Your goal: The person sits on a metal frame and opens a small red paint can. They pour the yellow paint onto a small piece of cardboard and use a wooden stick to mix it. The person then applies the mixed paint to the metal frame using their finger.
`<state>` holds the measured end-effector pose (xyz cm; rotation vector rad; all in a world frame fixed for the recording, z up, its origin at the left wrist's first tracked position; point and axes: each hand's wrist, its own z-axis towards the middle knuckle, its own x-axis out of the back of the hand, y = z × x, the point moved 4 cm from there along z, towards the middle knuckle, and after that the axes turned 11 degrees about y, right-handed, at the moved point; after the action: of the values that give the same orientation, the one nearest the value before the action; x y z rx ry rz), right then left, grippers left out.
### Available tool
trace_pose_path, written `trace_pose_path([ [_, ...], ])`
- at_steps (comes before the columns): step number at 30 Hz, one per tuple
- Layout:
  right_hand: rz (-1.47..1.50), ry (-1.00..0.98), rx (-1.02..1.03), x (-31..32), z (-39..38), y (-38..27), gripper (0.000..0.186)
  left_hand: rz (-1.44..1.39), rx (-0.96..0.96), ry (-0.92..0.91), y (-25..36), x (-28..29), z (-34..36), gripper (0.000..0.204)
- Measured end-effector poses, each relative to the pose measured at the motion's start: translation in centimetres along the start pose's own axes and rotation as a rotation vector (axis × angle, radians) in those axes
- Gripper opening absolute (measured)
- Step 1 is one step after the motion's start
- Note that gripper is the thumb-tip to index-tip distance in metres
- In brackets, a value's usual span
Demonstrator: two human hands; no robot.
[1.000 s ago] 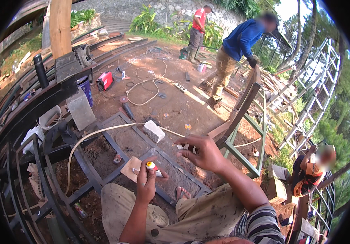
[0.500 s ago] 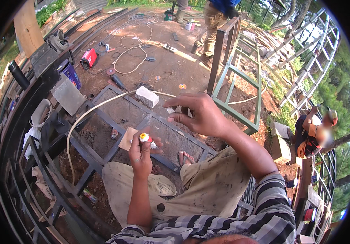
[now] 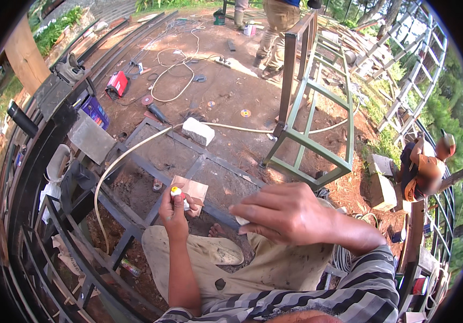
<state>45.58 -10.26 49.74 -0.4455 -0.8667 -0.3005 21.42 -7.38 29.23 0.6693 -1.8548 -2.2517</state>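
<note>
My left hand (image 3: 175, 219) is wrapped round a small white-and-red tube with a yellow top (image 3: 176, 192), held upright over my trousers. A square brown sheet (image 3: 195, 189) shows just behind its fingers; whether they touch it is unclear. My right hand (image 3: 290, 215) is to the right with fingers curled together on a small pale object (image 3: 240, 220), mostly hidden under them. Beneath both hands lie my bent legs and a dark steel grid frame (image 3: 204, 156) on the dirt.
A pale block (image 3: 198, 131) and hose lie ahead. A green metal frame (image 3: 323, 145) stands ahead right, a crouching person (image 3: 422, 172) beyond. Two people's legs (image 3: 272, 40) show at the back. A red machine (image 3: 117, 83), grinder (image 3: 156, 112) and cables are on the ground; curved black bars at left.
My right hand has come down and its fingers have drawn closer together. My left hand has risen in the picture. The view has tilted, so the people at the back show only legs.
</note>
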Motion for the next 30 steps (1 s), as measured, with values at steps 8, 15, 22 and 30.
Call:
trace_pose_path([
  [8, -0.015, 0.001, -0.139, -4.4, -7.8, -3.1, 0.034, 0.436, 0.117, -0.087, -9.9, 7.3, 3.6, 0.029],
  [15, 0.067, -0.168, 0.098, -6.5, -6.4, -2.6, 0.035, 0.782, 0.241, -0.259, -14.7, 6.9, 8.1, 0.024],
  [22, 0.071, -0.106, 0.142, -8.1, -7.0, -0.6, 0.029, 1.178, 0.328, -0.469, -22.0, 9.5, 10.9, 0.024],
  [30, 0.014, -0.03, 0.196, -8.3, -5.0, 1.1, 0.023, 1.459, 0.323, -0.614, -26.2, 11.8, 13.0, 0.031],
])
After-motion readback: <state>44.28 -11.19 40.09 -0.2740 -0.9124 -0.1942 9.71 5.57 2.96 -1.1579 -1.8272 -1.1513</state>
